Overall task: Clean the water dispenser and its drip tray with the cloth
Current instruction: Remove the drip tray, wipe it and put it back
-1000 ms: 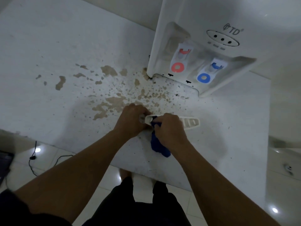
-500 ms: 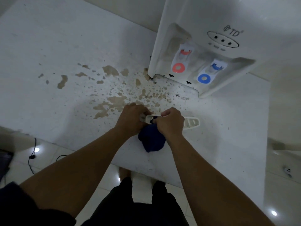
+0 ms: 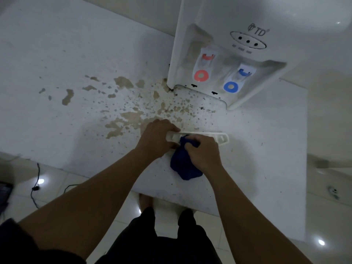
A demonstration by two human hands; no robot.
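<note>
White table (image 3: 57, 54), viewed from above: its surface carries irregular brown stains (image 3: 131, 117) and dark specks, densest between the dispenser's base and the hands. Beyond the table's near edge lies a glossy tiled floor (image 3: 323, 216) with a thin black cable (image 3: 36, 187) at left.

Water dispenser (image 3: 219, 20): white casing standing at the far right of the table, front panel facing the viewer. Its recess holds two taps, one marked with a red ring (image 3: 201, 75) on the left, one with a blue ring (image 3: 230, 86) on the right; above them sit an oval panel with three dark dots and the letters "TD".

Drip tray (image 3: 222, 138): a narrow, off-white slotted piece lying detached on the table, in front of the dispenser and well apart from its base. Its long axis runs left to right, roughly parallel to the dispenser's front; the rounded right end projects free past the right hand, while the left end sits under the left hand.

Cloth (image 3: 183, 164): dark blue, bunched, its upper part pressed on the tray's middle and the remainder hanging towards the viewer on the table.

Left hand (image 3: 156, 138): fingers curled closed over the tray's left end, pinning it. Right hand (image 3: 204, 151): fingers clamped on the bunched cloth, held against the tray.
</note>
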